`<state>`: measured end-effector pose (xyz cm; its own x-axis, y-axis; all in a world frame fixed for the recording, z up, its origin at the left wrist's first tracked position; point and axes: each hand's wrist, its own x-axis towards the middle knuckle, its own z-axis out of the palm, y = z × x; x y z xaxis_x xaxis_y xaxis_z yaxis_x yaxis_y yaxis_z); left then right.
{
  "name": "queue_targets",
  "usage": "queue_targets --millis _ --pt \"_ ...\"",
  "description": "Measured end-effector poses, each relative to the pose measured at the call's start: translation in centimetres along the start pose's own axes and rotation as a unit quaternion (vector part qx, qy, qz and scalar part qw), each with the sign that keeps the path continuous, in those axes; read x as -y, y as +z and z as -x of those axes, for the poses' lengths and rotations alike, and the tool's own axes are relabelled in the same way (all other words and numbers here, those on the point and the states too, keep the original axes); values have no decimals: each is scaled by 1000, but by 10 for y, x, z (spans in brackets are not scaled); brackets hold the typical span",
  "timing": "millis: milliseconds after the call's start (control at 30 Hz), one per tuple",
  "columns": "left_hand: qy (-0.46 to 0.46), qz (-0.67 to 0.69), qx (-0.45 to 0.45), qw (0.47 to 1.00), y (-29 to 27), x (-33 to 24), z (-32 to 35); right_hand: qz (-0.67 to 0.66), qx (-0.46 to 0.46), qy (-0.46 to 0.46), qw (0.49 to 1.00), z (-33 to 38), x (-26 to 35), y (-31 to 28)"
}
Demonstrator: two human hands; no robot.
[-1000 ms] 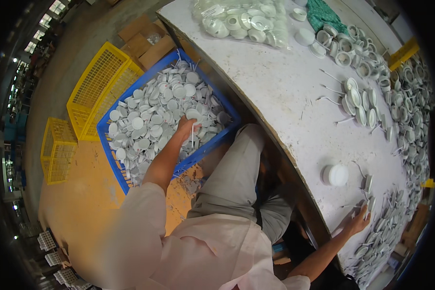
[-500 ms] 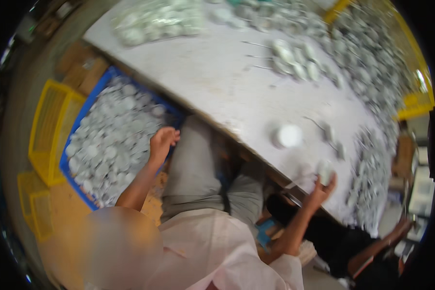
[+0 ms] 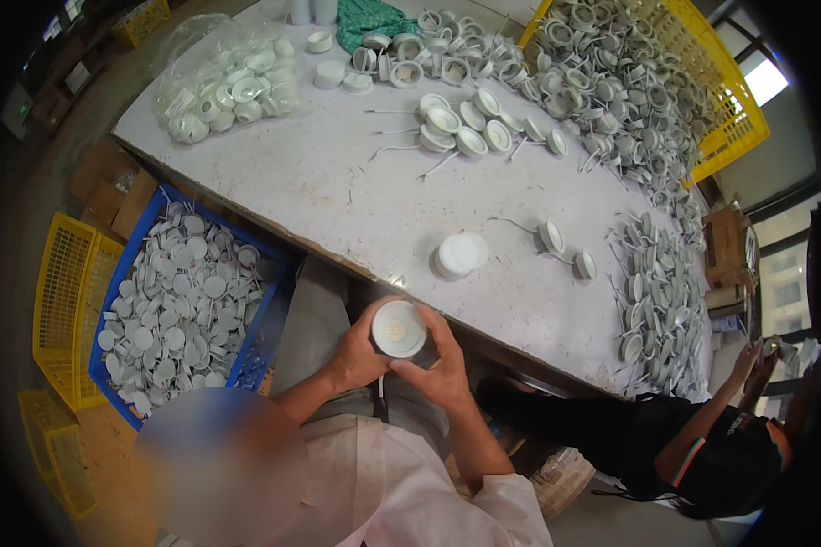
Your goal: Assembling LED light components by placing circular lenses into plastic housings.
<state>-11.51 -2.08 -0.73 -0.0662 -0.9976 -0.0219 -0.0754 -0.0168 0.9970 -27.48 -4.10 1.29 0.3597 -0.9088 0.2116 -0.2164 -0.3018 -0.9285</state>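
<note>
Over my lap, just off the table edge, I hold a round white LED downlight (image 3: pixel 400 329) in both hands. Its yellowish LED dots face up, and a short white cable hangs from its lower side. My left hand (image 3: pixel 358 354) wraps its left rim; my right hand (image 3: pixel 442 366) grips the right and lower rim. On the white table (image 3: pixel 310 196) beyond, a small stack of round white discs (image 3: pixel 461 255) stands nearest my hands. To its right lie two more downlights (image 3: pixel 551 237) with cables. A cluster of similar downlights (image 3: pixel 470 123) sits farther back.
At my left, a blue crate (image 3: pixel 109 342) brims with round white lights beside yellow crates (image 3: pixel 64 310). A clear bag (image 3: pixel 228 87) of white parts, a green cloth (image 3: pixel 374 20) and heaped ring housings (image 3: pixel 602 82) fill the far table. Another person (image 3: pixel 693 456) works at right.
My right hand has brought a downlight from the table's right side to above my lap. My left hand has come over from beside the blue crate and joined the hold. The view has shifted.
</note>
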Motion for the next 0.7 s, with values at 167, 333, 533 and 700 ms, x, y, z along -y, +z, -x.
queue_targets --millis 167,333,533,700 --pt "-2 24 -55 998 -11 0 1 12 -255 145 956 -52 -46 -52" --pt "18 3 -46 999 -5 4 1 39 -228 235 944 -96 -85 -76" --pt "14 -17 -47 999 -6 7 12 -59 -264 213 939 -83 -86 -66" --pt "-19 -6 -48 999 -6 10 15 -230 -236 264 907 -75 -63 -70"
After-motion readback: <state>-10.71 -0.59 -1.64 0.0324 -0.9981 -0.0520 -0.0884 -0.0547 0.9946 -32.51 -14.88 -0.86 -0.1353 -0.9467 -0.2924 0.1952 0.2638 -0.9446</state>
